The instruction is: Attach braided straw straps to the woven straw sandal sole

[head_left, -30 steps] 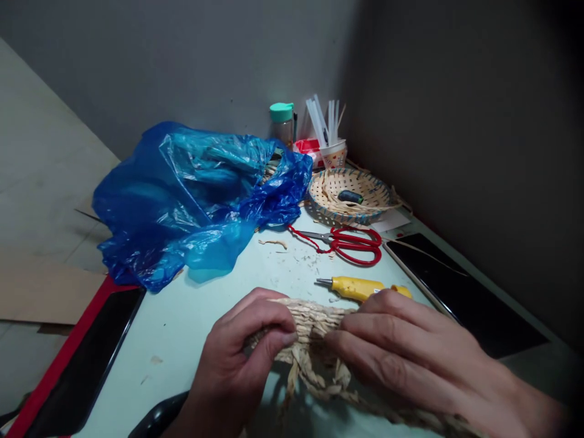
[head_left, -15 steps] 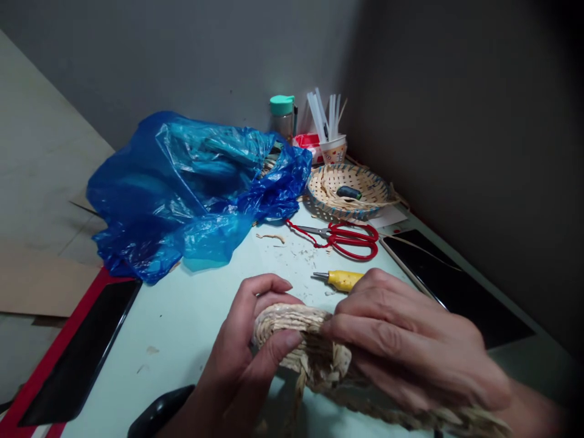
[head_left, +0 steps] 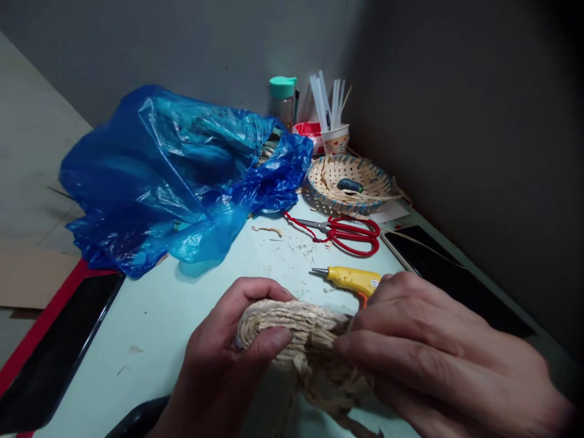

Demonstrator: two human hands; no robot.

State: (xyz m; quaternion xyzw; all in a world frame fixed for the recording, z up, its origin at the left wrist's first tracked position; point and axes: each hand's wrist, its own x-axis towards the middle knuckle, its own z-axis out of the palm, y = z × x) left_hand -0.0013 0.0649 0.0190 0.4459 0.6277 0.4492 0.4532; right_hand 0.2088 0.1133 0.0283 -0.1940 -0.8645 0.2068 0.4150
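Note:
My left hand (head_left: 237,347) is closed around the left end of a coiled straw braid piece (head_left: 296,322), thumb pressed on its near side and fingers behind it. Pale, layered rows of plaited straw make up the piece. At its right end, my right hand (head_left: 433,353) pinches the straw with thumb and fingers, covering that end. Loose straw strands (head_left: 333,401) hang below between the hands. Just beyond my right hand lies a yellow glue gun (head_left: 351,279), its nozzle pointing left and its rear hidden by the hand.
Red-handled scissors (head_left: 353,236) lie behind the glue gun. Farther back are a woven basket (head_left: 319,188) holding a dark thread spool (head_left: 350,185), a paper cup of glue sticks (head_left: 335,140), and a green-lidded jar (head_left: 281,91). A blue plastic bag (head_left: 182,182) covers the back left; a black tablet-like slab (head_left: 456,274) lies right.
My right hand has shifted right and nearer along the straw piece, and more of the glue gun shows. The left hand and piece have moved slightly left, and the camera view has shifted.

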